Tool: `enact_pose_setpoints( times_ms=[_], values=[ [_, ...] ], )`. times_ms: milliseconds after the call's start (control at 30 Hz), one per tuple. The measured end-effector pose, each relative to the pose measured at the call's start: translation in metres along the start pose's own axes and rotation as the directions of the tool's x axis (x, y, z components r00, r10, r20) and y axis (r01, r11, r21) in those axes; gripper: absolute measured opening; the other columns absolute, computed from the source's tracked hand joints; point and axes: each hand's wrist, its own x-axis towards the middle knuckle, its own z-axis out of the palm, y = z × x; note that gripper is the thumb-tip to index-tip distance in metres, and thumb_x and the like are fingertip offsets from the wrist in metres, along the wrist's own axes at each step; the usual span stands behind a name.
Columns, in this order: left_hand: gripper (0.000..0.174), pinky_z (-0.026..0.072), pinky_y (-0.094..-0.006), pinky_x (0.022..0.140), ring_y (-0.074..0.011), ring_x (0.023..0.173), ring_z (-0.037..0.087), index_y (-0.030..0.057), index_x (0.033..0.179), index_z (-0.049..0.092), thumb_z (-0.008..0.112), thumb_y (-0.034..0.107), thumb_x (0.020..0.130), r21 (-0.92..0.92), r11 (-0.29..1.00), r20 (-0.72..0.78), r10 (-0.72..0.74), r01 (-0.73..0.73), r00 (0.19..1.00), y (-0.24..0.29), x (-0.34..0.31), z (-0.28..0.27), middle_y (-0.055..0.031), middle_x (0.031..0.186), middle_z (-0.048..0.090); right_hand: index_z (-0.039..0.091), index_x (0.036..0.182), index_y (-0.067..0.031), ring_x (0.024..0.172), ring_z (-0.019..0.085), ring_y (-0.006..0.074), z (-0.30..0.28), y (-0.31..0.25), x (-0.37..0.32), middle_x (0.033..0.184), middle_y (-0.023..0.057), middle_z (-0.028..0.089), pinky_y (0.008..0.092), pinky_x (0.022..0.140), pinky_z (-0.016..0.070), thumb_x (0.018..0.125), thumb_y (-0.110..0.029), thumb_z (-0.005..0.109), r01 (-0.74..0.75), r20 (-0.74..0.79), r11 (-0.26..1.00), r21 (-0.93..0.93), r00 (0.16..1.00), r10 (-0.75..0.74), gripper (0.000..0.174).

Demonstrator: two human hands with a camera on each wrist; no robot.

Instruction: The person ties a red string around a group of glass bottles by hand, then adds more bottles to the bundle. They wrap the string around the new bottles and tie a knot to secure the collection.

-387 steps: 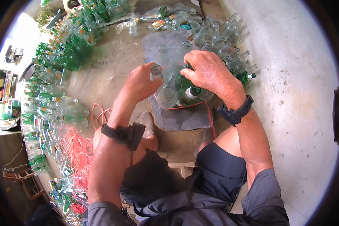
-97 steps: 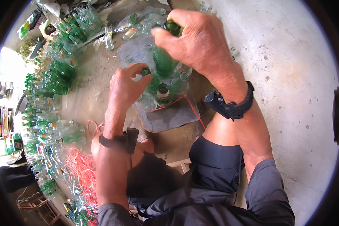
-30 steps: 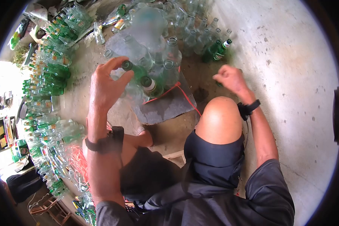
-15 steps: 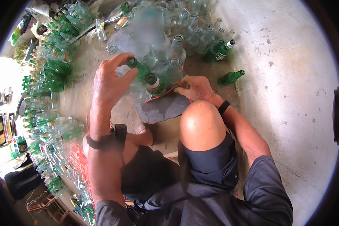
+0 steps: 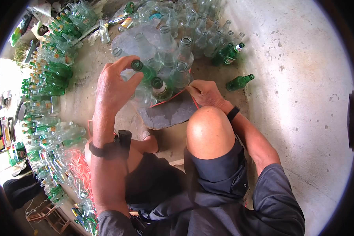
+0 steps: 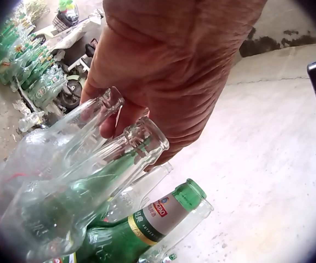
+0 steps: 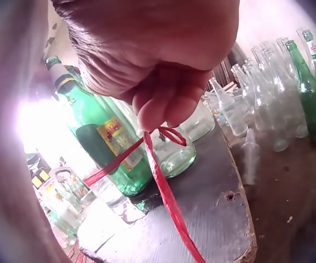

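My left hand (image 5: pixel 116 84) curls its thumb and forefinger round the neck of a green bottle (image 5: pixel 147 74) at the near left of a bottle cluster. Beside it stands a green bottle with a pale neck label (image 5: pixel 161 93); several clear bottles (image 5: pixel 168 49) fill the rest of the cluster. A red plastic cord (image 7: pixel 166 192) runs round the bottles low down. At the cluster's near right, my right hand (image 5: pixel 207 93) pinches this cord, and a small loop of it shows under the fingertips in the right wrist view. The bottles stand on a dark grey slab (image 5: pixel 165 114).
A lone green bottle (image 5: pixel 238 82) is on the floor at right, near the pale wall (image 5: pixel 287 98). Clear bottles (image 5: pixel 212 41) crowd behind the slab. Rows of bottles (image 5: pixel 57 70) line the left, with tangled red cord (image 5: pixel 80 167) nearer. A bare knee (image 5: pixel 210 128) is close below my right hand.
My right hand has left the green bottle on the floor at right, moved left to the slab and taken hold of the red cord. My left hand has stayed at its bottle neck.
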Motion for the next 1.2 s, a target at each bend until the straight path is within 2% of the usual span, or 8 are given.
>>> enact_pose_setpoints(
  times_ms=[200, 333, 400, 500, 933, 1033, 1133, 1200],
  values=[
    [0.045, 0.0510, -0.0385, 0.098, -0.0230, 0.104, 0.066, 0.0110, 0.127, 0.073, 0.080, 0.015, 0.082, 0.016, 1.000, 0.031, -0.016, 0.016, 0.999, -0.001, 0.000, -0.001, -0.0074, 0.111, 0.076, 0.070, 0.091, 0.0003, 0.066, 0.067, 0.0309, -0.028, -0.026, 0.003, 0.079, 0.0175, 0.068, 0.0391, 0.062, 0.0518, 0.094, -0.007, 0.067, -0.051, 0.020, 0.991, 0.120, 0.999, 0.049, 0.009],
    [0.040, 0.0543, -0.0386, 0.084, -0.0274, 0.097, 0.065, 0.0125, 0.121, 0.075, 0.076, 0.019, 0.081, 0.020, 0.999, -0.015, 0.030, -0.030, 0.999, -0.005, 0.000, 0.002, -0.0065, 0.110, 0.077, 0.070, 0.090, 0.0014, 0.065, 0.066, 0.0269, -0.040, -0.029, 0.001, 0.081, 0.0171, 0.068, 0.0371, 0.062, 0.0515, 0.093, -0.004, 0.067, 0.027, -0.018, 0.996, 0.081, 1.000, -0.025, 0.007],
    [0.040, 0.0542, -0.0386, 0.084, -0.0274, 0.095, 0.065, 0.0127, 0.121, 0.075, 0.075, 0.019, 0.082, 0.023, 0.999, -0.015, 0.027, -0.027, 1.000, -0.004, 0.000, 0.001, -0.0058, 0.110, 0.077, 0.070, 0.090, 0.0016, 0.057, 0.060, 0.0097, -0.044, -0.024, -0.001, 0.074, 0.0054, 0.066, 0.0285, 0.052, 0.0474, 0.098, -0.006, 0.066, 0.016, -0.019, 0.991, 0.131, 1.000, -0.014, 0.011],
    [0.043, 0.0521, -0.0383, 0.093, -0.0236, 0.105, 0.066, 0.0118, 0.126, 0.073, 0.078, 0.016, 0.083, 0.034, 0.999, 0.035, -0.012, 0.011, 0.999, -0.002, -0.001, 0.000, -0.0082, 0.111, 0.076, 0.070, 0.090, 0.0007, 0.056, 0.058, 0.0059, -0.050, -0.029, -0.004, 0.072, 0.0017, 0.064, 0.0250, 0.050, 0.0467, 0.100, -0.008, 0.066, 0.013, -0.013, 0.988, 0.151, 1.000, -0.011, 0.014],
    [0.043, 0.0520, -0.0371, 0.083, -0.0229, 0.102, 0.066, 0.0135, 0.126, 0.074, 0.078, 0.016, 0.084, 0.056, 0.998, 0.021, -0.009, 0.008, 1.000, 0.000, 0.000, 0.000, -0.0074, 0.108, 0.076, 0.070, 0.089, -0.0013, 0.054, 0.057, 0.0046, -0.076, -0.051, -0.006, 0.066, -0.0002, 0.063, 0.0233, 0.050, 0.0461, 0.100, -0.010, 0.066, -0.092, -0.065, 0.953, 0.287, 0.991, 0.115, 0.014],
    [0.043, 0.0518, -0.0367, 0.081, -0.0227, 0.102, 0.066, 0.0137, 0.126, 0.074, 0.078, 0.016, 0.084, 0.049, 0.999, 0.023, -0.017, 0.016, 1.000, 0.000, -0.001, 0.000, -0.0075, 0.108, 0.076, 0.070, 0.089, -0.0013, 0.062, 0.062, 0.0059, -0.078, -0.038, -0.012, 0.069, 0.0002, 0.064, 0.0247, 0.059, 0.0509, 0.101, -0.014, 0.065, -0.168, -0.086, 0.930, 0.327, 0.975, 0.207, 0.018],
    [0.042, 0.0517, -0.0365, 0.080, -0.0226, 0.101, 0.065, 0.0140, 0.126, 0.074, 0.078, 0.016, 0.084, 0.058, 0.998, 0.021, -0.007, 0.006, 1.000, -0.002, -0.001, 0.001, -0.0072, 0.108, 0.076, 0.070, 0.094, -0.0025, 0.092, 0.069, 0.0136, -0.082, -0.024, -0.015, 0.093, 0.0048, 0.071, 0.0315, 0.090, 0.0570, 0.100, -0.017, 0.066, -0.411, 0.198, 0.742, 0.529, 0.911, 0.363, 0.016],
    [0.042, 0.0516, -0.0364, 0.080, -0.0224, 0.101, 0.065, 0.0141, 0.126, 0.074, 0.078, 0.016, 0.084, 0.062, 0.998, 0.017, 0.003, -0.004, 1.000, -0.002, 0.000, 0.002, -0.0070, 0.108, 0.076, 0.069, 0.096, -0.0020, 0.094, 0.070, 0.0160, -0.066, -0.008, -0.019, 0.099, 0.0063, 0.070, 0.0325, 0.091, 0.0574, 0.099, -0.016, 0.067, -0.457, 0.262, 0.654, 0.602, 0.888, 0.379, 0.015]
  ],
)
